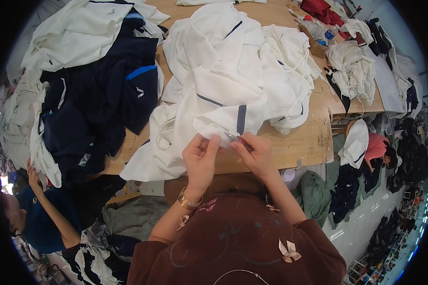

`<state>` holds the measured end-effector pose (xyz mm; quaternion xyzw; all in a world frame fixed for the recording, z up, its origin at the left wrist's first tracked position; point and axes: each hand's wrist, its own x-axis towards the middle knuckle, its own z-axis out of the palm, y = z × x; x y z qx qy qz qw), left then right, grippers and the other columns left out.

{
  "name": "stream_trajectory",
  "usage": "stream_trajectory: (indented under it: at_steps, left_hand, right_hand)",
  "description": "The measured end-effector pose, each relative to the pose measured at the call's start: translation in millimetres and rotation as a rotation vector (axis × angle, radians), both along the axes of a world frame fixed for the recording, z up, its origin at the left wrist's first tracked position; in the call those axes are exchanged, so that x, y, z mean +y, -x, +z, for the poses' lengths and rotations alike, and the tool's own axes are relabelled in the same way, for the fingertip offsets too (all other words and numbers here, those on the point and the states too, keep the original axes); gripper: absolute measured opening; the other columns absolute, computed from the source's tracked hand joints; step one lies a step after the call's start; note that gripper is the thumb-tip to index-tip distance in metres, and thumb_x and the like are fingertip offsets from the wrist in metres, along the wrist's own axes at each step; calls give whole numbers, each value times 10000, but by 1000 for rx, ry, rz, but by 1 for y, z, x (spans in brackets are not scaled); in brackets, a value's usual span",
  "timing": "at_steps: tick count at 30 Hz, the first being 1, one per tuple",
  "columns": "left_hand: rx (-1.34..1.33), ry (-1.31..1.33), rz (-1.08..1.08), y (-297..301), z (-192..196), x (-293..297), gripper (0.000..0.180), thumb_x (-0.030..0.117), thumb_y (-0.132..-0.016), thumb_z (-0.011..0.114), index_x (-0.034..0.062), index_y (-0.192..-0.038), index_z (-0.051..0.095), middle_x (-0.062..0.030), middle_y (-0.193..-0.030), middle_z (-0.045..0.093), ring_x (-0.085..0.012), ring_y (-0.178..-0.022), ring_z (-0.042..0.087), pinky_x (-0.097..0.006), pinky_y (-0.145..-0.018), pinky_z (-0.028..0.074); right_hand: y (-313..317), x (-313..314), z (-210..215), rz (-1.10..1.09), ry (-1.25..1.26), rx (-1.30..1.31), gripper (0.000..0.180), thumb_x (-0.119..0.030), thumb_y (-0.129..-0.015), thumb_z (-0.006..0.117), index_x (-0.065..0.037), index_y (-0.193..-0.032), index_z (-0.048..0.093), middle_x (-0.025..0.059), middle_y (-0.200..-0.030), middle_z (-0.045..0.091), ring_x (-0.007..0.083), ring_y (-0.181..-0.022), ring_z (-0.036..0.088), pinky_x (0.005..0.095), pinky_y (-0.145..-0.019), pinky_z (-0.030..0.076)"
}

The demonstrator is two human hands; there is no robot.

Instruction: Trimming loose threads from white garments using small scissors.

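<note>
Brown cloth of the person's own top (238,242), trimmed with small pale bows, fills the lower edge, and both forearms rise from it toward the tabletop (304,140). Far left, another person in a dark blue shirt (38,223) reaches an arm up toward the tabletop's edge. Above that arm lies a heap of navy garments (95,104) with blue stripes, and white cloth lies behind and beside it. Next comes the left hand (200,159), a gold watch (188,202) on its wrist; its grip is closed, thumb and fingers pinching a fold of the white garment (223,80). That garment, with thin dark stripes, spreads over the middle of the tabletop and hangs over the near edge. Just beside it, the right hand (257,154) is closed on a small tool (238,139), part metal and part red, pressed to the same fold; its kind is unclear. Farther right sit more white bundles (354,69), and below them someone in a pink top (376,147).
</note>
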<state>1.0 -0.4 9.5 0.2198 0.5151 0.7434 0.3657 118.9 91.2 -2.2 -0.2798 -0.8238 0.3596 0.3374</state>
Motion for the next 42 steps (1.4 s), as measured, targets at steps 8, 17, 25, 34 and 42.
stream_trajectory:
  at_steps: [8,17,25,34,42]
  left_hand:
    - [-12,2,-89,0,-3,-2,188,80,-893,548,-48,-1028,574,-65,-885,630,-83,-739,584,-223,-659,504]
    - [-16,10,-172,-2,-4,-1,210,47,-887,533,-54,-1071,550,-64,-886,616,-90,-746,585,-231,-679,512]
    - [-106,23,-170,0,-8,-1,198,83,-894,541,-61,-1027,574,-63,-833,621,-98,-712,594,-236,-686,517]
    - [-278,0,-113,2,0,2,226,111,-918,504,-55,-1054,574,-66,-879,628,-101,-788,601,-270,-710,546]
    - [-164,12,-201,1,-3,0,222,125,-927,493,-30,-1071,561,-92,-979,629,-141,-822,630,-264,-694,548]
  right_hand:
    - [8,7,6,9,713,359,190,-173,-803,687,-22,-892,613,-71,-625,456,16,-592,386,204,-492,318]
    - [18,9,1,-73,824,288,133,-123,-836,644,2,-878,625,-65,-682,527,7,-603,406,169,-512,336]
    - [15,2,4,-44,637,289,69,-77,-855,604,-13,-874,623,-55,-685,525,-10,-582,409,161,-485,293]
    - [7,7,3,-85,586,298,73,-72,-861,597,1,-872,592,-47,-774,544,6,-667,435,161,-555,355]
    - [19,-1,9,58,387,271,58,-50,-846,603,-7,-873,630,-55,-738,538,-4,-646,416,157,-529,330]
